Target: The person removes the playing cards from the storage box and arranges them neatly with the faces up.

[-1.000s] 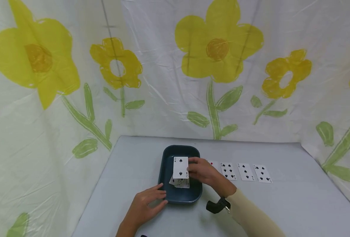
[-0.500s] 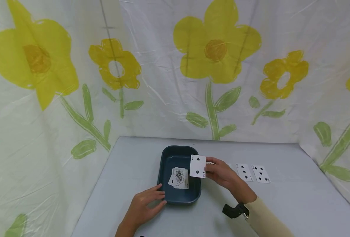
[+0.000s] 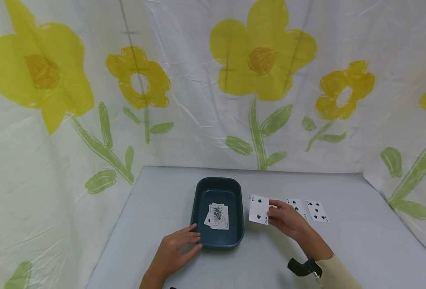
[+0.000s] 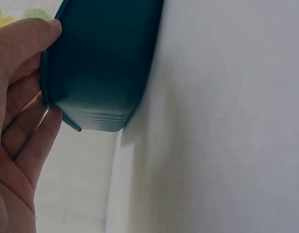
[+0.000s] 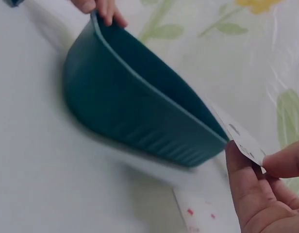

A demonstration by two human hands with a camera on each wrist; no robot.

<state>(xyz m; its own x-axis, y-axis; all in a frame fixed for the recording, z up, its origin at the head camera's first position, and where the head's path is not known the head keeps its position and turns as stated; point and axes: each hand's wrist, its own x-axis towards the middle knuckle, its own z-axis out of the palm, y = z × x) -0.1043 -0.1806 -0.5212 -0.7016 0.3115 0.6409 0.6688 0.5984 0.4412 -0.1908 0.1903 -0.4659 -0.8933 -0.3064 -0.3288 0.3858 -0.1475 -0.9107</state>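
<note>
In the head view my right hand [image 3: 287, 218] pinches a two of spades [image 3: 259, 210] between thumb and fingers. The card is face up, just right of a dark teal plastic tray [image 3: 218, 242]. My left hand [image 3: 178, 249] holds the tray's near left rim; the right wrist view shows its fingers [image 5: 108, 12] over the rim, with the thumb outside. Inside the tray lies a small pile of cards with a joker [image 3: 218, 216] on top. Below my right hand, the right wrist view shows a card with red diamonds [image 5: 205, 216].
Two spade cards lie on the white table [image 3: 361, 249] to the right, one [image 3: 296, 206] partly behind my right hand and another [image 3: 317, 210] beyond it. A white curtain [image 3: 184, 132] printed with yellow flowers hangs behind the table.
My right hand has moved right with the two of spades, from above the tray to above the table, uncovering the joker pile. The left hand stays at the rim.
</note>
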